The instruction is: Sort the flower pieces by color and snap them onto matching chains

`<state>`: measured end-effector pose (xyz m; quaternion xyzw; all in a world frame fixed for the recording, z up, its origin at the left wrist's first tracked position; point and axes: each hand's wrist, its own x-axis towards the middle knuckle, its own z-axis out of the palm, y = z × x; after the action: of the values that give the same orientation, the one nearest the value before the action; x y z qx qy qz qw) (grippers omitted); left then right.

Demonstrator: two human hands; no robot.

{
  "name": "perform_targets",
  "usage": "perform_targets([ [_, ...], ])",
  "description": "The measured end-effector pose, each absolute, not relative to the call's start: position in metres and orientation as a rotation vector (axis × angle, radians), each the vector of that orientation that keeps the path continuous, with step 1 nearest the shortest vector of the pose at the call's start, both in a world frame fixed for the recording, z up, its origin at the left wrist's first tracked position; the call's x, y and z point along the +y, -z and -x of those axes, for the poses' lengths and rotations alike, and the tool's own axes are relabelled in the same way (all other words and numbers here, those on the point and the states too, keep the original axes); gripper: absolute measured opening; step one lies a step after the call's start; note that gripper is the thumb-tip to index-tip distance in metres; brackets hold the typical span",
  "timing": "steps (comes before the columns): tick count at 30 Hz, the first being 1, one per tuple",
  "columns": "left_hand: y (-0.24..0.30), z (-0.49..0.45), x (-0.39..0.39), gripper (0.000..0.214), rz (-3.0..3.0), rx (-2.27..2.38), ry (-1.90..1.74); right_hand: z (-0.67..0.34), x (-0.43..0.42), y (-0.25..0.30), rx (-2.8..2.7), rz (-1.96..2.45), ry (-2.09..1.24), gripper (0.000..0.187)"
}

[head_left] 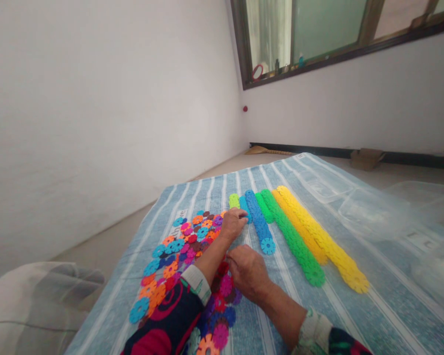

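Observation:
A heap of flower-shaped plastic discs (175, 245) in mixed colours lies on the left of the cloth. My left hand (233, 224) is closed at the near end of a short light-blue row of discs (243, 201); its fingertips are at that row, and whatever they pinch is hidden. At the heap's right edge, my right hand (248, 272) is curled, its fingertips turned toward the discs and what they hold out of sight. To the right lie overlapping rows of discs: a dark-blue row (258, 219), a green row (292, 236) and a yellow row (321, 236).
Beneath everything is a blue-and-white striped cloth (155, 212). Clear plastic containers (373, 212) stand on the right, with a clear bag-like item (438, 266) nearer. A white wall (107, 98) rises at the left, and grey fabric (40, 305) sits at the lower left.

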<state>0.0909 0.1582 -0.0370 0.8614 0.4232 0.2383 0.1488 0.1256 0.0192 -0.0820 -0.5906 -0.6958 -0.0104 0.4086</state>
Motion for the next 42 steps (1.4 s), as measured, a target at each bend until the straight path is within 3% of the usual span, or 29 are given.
perform_targets([
  [28,0.052,-0.086,0.157,0.018,-2.838,0.906,-0.702,-0.128,0.017,0.076,-1.794,1.504,-0.010,0.015],
  [42,0.042,-0.090,0.151,0.025,-2.916,1.208,-0.302,-0.128,0.018,0.077,-1.792,1.491,-0.016,0.015],
])
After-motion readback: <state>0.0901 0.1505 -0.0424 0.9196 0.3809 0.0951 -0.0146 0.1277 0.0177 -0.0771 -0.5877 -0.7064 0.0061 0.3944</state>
